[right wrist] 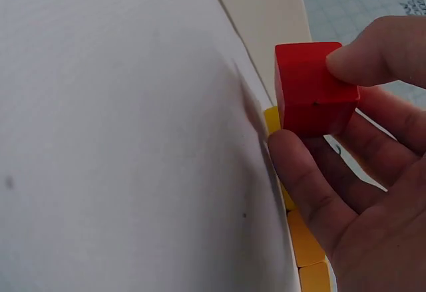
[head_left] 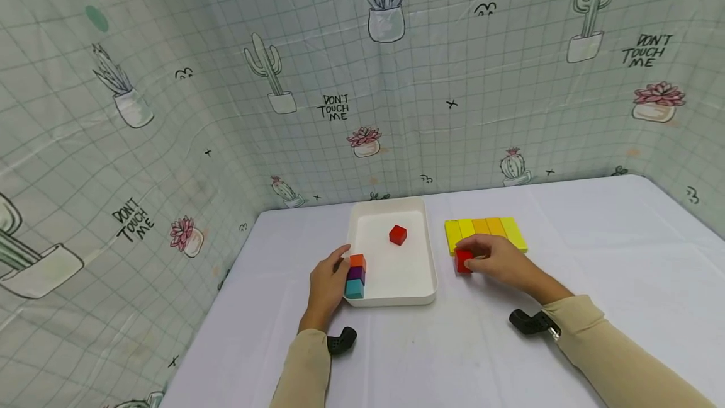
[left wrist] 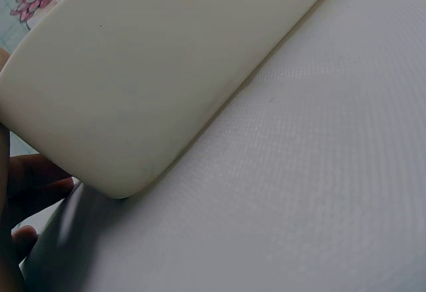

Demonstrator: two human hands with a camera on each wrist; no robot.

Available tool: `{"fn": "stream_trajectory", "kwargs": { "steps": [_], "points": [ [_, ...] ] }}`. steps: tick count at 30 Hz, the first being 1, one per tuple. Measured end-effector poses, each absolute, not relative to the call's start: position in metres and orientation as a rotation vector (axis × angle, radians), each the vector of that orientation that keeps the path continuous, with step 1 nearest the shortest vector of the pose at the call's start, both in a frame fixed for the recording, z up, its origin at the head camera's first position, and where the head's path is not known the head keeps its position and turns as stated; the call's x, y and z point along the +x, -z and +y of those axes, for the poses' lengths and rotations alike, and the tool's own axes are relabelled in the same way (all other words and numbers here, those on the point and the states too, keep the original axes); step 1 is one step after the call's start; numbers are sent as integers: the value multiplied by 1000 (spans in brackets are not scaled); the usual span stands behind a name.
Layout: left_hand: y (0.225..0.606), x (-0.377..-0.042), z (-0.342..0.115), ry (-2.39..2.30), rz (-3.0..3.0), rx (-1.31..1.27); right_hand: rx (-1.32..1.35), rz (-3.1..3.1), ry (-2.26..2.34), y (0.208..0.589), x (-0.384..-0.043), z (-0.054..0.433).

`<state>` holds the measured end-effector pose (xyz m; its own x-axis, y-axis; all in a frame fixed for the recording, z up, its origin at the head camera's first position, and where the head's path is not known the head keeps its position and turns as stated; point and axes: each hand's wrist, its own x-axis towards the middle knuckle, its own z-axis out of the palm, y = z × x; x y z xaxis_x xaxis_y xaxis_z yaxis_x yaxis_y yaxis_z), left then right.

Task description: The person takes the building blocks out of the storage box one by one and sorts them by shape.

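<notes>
My right hand (head_left: 501, 261) pinches a red cube (right wrist: 313, 89) between thumb and fingers, at the near edge of a row of yellow and orange blocks (head_left: 481, 226). To its left lies a shallow white tray (head_left: 396, 276). My left hand (head_left: 327, 285) holds the tray's left side, fingers (left wrist: 43, 172) outside the wall and thumb at the rim. Along that side inside the tray are an orange cube (head_left: 357, 260), a purple cube (head_left: 355, 274) and a teal cube (head_left: 354, 289) in a line. Another red cube (head_left: 398, 235) sits toward the tray's far end.
A white cloth (head_left: 430, 357) covers the table. Behind and to the left hangs a grid-patterned curtain (head_left: 317, 156) with drawn cacti, meeting the table's far edge. Each wrist carries a black camera mount (head_left: 342, 340).
</notes>
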<state>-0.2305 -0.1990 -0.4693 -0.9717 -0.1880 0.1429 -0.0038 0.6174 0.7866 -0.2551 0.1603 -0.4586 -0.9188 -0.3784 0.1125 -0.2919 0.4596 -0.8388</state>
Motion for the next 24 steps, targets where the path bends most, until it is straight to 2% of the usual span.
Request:
{"fn": "stream_trajectory", "kwargs": {
  "steps": [24],
  "points": [
    [471, -231, -200, 1258, -2631, 145, -633, 2598, 1315, 462, -253, 157]
  ]
}}
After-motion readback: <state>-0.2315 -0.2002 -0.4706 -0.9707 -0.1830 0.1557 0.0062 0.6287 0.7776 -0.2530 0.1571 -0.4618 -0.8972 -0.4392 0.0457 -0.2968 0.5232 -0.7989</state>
